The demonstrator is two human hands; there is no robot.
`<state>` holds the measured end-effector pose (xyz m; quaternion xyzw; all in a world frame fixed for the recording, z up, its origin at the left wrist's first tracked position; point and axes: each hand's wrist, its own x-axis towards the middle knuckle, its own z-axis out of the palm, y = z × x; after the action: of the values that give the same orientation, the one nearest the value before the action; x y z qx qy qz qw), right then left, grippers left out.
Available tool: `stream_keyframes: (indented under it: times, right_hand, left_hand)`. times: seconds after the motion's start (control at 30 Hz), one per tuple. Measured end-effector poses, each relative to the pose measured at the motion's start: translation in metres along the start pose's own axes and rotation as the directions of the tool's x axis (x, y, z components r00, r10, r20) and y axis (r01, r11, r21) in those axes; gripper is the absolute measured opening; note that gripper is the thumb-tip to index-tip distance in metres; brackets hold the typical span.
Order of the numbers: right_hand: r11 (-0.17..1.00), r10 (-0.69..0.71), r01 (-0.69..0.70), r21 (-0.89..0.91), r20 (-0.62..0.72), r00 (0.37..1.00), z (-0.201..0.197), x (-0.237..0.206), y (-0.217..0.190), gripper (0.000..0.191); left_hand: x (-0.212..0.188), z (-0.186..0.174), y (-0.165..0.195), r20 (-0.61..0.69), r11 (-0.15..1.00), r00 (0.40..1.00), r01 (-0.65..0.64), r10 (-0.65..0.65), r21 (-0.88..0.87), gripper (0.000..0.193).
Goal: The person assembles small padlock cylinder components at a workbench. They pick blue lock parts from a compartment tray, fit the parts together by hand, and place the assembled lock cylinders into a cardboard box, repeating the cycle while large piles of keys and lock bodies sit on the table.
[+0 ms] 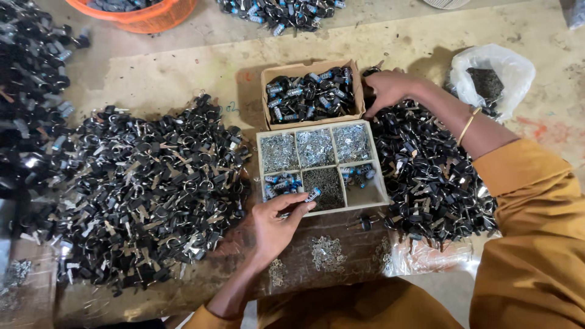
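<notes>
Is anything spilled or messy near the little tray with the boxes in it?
Yes. Small silver metal clips lie loose on the clear plastic sheet just below the white divided tray, outside its compartments. One black-headed key also sits alone there, apart from the big piles.

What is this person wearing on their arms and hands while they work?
Both hands are bare, with no gloves. The left hand comes out of a mustard-yellow sleeve that shows only at the bottom edge. The right hand has a thin gold-coloured bangle around the wrist, and a loose sleeve of the same yellow cloth is pushed up the forearm. No rings can be made out.
</notes>
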<state>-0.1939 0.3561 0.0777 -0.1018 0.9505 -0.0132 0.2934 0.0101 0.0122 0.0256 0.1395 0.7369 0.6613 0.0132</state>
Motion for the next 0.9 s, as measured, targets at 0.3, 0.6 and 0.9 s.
stream_keyframes:
  times: [0.3,0.6,0.9]
  right_hand:
    - [0.946,-0.212,0.217,0.241,-0.047,0.976,-0.031,-0.035,0.009,0.054]
    - [0.845,-0.187,0.281,0.455,-0.241,0.952,-0.071,-0.074,0.052,0.042]
    - [0.7,-0.175,0.371,0.61,-0.357,0.918,-0.121,-0.036,-0.061,0.034]
  left_hand:
    - [-0.008,-0.013,0.014,0.01,0.999,1.0,-0.021,0.021,0.026,0.021]
    - [-0.015,-0.031,0.017,0.02,0.994,0.994,-0.108,0.108,0.01,0.019]
    - [-0.026,-0.034,0.012,-0.015,0.994,0.994,-0.106,0.106,0.018,0.02]
